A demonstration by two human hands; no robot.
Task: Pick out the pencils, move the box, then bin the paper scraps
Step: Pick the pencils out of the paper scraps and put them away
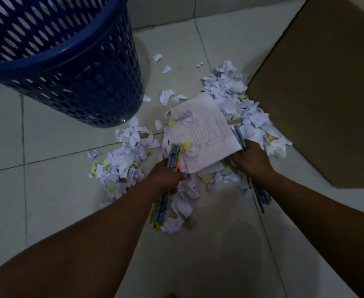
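Note:
My left hand (164, 174) grips a bundle of blue and yellow pencils (174, 157) that stick out above and below the fist. My right hand (252, 159) grips more pencils (240, 137), their lower ends showing under the wrist. Between the two hands lies a large printed sheet of paper (202, 136) on a heap of white and yellow paper scraps (237, 100) spread over the tiled floor. The brown cardboard box (318, 93) stands at the right, touching the heap. A blue perforated bin (69, 67) stands at the upper left.
More torn scraps (123, 160) lie left of my hands and several small ones (166, 69) near the bin's foot. The floor is pale tile with dark grout lines (24, 147). A wall base runs along the top.

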